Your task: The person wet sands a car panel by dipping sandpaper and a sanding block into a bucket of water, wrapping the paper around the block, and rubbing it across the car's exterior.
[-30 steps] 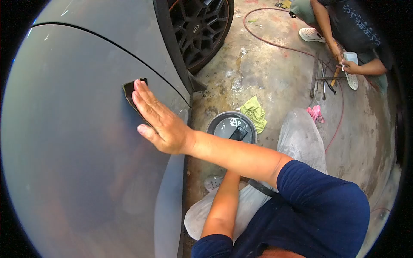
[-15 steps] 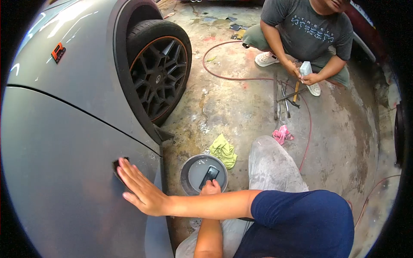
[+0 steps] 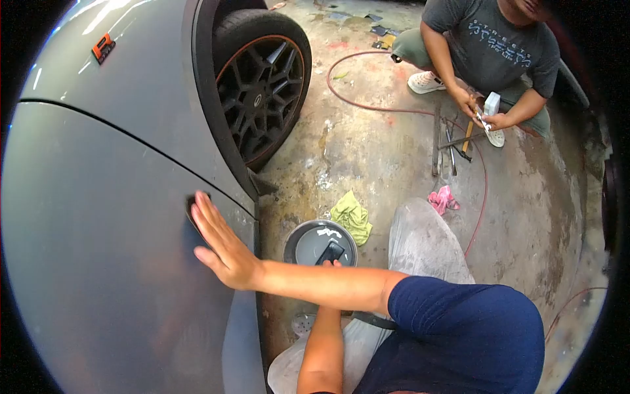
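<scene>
My right hand (image 3: 230, 257) lies flat against the grey car door panel (image 3: 98, 217), fingers stretched out and thumb apart. Under its fingers, pressed to the panel, is a thin black sanding pad (image 3: 190, 209), mostly covered by the hand. Below my right forearm, my left hand (image 3: 333, 263) is partly hidden. Its fingers close on a dark rectangular phone-like object (image 3: 332, 251), held over a round grey basin (image 3: 289, 246) of cloudy liquid. A yellow-green cloth (image 3: 352, 215) lies on the floor beside the basin.
A black wheel (image 3: 262, 98) with an orange rim line stands ahead. At upper right a person (image 3: 492, 59) crouches, holding a white block (image 3: 492, 103). Near them lie a hammer (image 3: 467, 134), metal bars (image 3: 436, 141), a red hose (image 3: 367, 107) and a pink cloth (image 3: 443, 199).
My right hand has slid up the panel with the black pad, closer to the seam. The view has shifted slightly. My left hand still holds the dark object over the basin.
</scene>
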{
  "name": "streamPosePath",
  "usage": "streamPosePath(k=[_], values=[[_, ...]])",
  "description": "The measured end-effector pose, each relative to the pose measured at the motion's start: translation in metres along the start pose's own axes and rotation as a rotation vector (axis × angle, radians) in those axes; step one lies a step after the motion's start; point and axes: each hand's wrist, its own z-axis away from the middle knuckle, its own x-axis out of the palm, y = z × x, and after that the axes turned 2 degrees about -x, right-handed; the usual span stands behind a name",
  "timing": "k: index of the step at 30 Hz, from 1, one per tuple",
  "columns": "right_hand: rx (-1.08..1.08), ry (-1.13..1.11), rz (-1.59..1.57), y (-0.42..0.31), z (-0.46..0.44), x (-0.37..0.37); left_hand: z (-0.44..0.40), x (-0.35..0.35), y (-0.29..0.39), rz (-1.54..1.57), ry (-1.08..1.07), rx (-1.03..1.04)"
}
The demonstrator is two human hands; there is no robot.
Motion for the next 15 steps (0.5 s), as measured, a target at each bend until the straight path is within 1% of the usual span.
streamPosePath(k=[1,3,4,5,6,9,12,13,14,15], values=[[-0.019,0.035,-0.048,-0.004,-0.019,0.001,-0.005,0.014,-0.014,-0.066,0.118,0.142],[-0.060,-0.015,0.041,-0.004,-0.034,-0.005,-0.013,0.043,-0.044,-0.248,0.402,0.394],[-0.075,-0.030,0.088,0.001,-0.030,-0.003,-0.001,0.034,-0.033,-0.177,0.328,0.289],[-0.093,-0.048,0.135,0.004,-0.022,-0.002,0.001,0.012,-0.013,0.000,0.200,0.078],[-0.029,-0.038,0.143,0.011,0.000,0.002,0.002,-0.010,0.008,0.157,0.107,-0.151],[0.166,-0.057,0.121,0.023,0.053,0.008,-0.015,0.027,-0.013,0.146,0.299,-0.078],[0.069,0.041,0.002,0.004,0.009,0.009,-0.002,0.005,-0.003,0.178,0.173,-0.063],[0.032,0.031,0.028,0.001,-0.003,0.008,0.008,-0.011,0.009,0.289,0.093,-0.125],[-0.011,0.016,0.056,0.000,-0.015,0.006,0.008,-0.016,0.009,0.190,0.013,-0.064],[-0.054,0.006,0.083,-0.002,-0.025,0.004,0.010,-0.016,0.006,0.192,0.012,-0.073]])
